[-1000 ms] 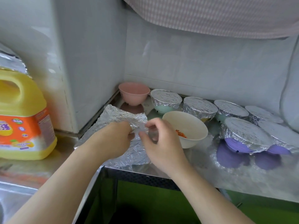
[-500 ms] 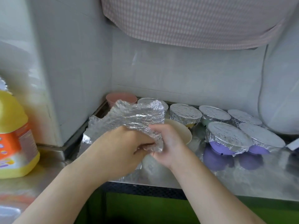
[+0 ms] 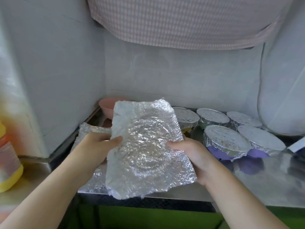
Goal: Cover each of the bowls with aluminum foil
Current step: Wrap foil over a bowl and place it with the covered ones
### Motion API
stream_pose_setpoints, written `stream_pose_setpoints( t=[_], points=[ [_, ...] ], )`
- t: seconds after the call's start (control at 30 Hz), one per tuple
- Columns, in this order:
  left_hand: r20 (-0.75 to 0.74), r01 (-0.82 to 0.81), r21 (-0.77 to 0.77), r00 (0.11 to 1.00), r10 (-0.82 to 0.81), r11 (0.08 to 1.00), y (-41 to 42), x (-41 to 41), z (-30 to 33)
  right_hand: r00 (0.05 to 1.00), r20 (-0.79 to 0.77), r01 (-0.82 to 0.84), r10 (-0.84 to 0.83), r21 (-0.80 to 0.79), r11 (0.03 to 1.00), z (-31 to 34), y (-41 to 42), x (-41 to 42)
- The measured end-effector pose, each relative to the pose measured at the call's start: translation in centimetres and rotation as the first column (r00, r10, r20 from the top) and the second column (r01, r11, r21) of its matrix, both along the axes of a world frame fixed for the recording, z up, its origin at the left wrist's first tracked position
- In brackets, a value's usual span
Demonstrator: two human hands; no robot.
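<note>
A crinkled sheet of aluminum foil [image 3: 146, 149] is spread in the air above the steel counter. My left hand [image 3: 97, 144] pinches its left edge with the thumb on top. My right hand [image 3: 189, 151] grips its right edge. More foil [image 3: 92, 129] lies on the counter under the held sheet. An uncovered pink bowl [image 3: 107, 106] stands in the back corner. Several foil-covered bowls [image 3: 226, 141] sit to the right, two of them purple. The cream bowl is hidden behind the sheet.
A yellow oil jug [image 3: 8, 162] stands at the left on a lower surface. A tiled wall column [image 3: 57, 80] juts out on the left. A checked cloth [image 3: 189, 20] hangs overhead. The counter's front edge [image 3: 181, 197] runs below my hands.
My hands lifted one foil sheet off the pile and spread it flat, where it was bunched half a second ago. The camera tilted up, and the sheet hides the cream bowl.
</note>
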State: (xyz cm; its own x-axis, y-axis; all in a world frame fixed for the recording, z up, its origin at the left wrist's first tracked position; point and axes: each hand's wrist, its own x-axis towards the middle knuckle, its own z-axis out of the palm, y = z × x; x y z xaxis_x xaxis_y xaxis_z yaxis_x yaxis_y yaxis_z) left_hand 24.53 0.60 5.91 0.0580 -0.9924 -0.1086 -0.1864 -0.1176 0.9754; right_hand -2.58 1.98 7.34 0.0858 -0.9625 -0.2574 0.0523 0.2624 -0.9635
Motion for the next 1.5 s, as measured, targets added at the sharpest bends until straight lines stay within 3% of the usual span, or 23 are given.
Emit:
stream_pose_setpoints(
  t=[0.1, 0.23, 0.33, 0.5, 0.67, 0.97, 1.23, 1.5],
  points=[
    [0.04, -0.039, -0.006, 0.998, 0.039, 0.999, -1.0, -2.1, -0.6, 0.994, -0.108, -0.006, 0.002, -0.033, 0.999, 0.8, -0.8, -1.4],
    [0.079, -0.068, 0.0, 0.995, 0.068, 0.998, -3.5, -4.1, 0.2, 0.936, -0.272, 0.179, -0.224, -0.18, 0.967, 1.7, -2.5, -3.8],
    [0.219, -0.056, -0.005, 0.974, 0.056, 0.998, -5.5, -5.5, 0.8, 0.884, -0.328, 0.255, -0.334, -0.26, 0.931, 0.4, -4.9, -5.3],
    [0.421, -0.072, 0.002, 0.905, 0.064, 0.997, -7.9, -7.0, 0.2, 0.828, -0.44, 0.273, -0.348, -0.226, 0.935, -1.8, -7.0, -5.1],
    [0.261, -0.085, -0.008, 0.962, 0.084, 0.996, -8.2, -7.4, -0.5, 0.882, -0.326, 0.294, -0.341, -0.184, 0.938, -3.2, -7.9, -5.2],
    [0.188, 0.011, 0.033, 0.982, -0.017, 0.999, -6.5, -7.5, -1.0, 0.928, -0.213, 0.266, -0.306, -0.199, 0.943, -3.8, -5.6, -7.0],
    [0.235, 0.016, 0.124, 0.971, -0.045, 0.992, -4.7, -7.3, -0.7, 0.914, -0.286, 0.25, -0.287, -0.161, 0.955, -3.8, -3.4, -8.1],
    [0.069, -0.05, 0.194, 0.997, 0.038, 0.98, -3.1, -8.1, 0.3, 0.931, -0.209, 0.293, -0.3, -0.065, 0.954, -2.7, -2.5, -8.4]
  ],
)
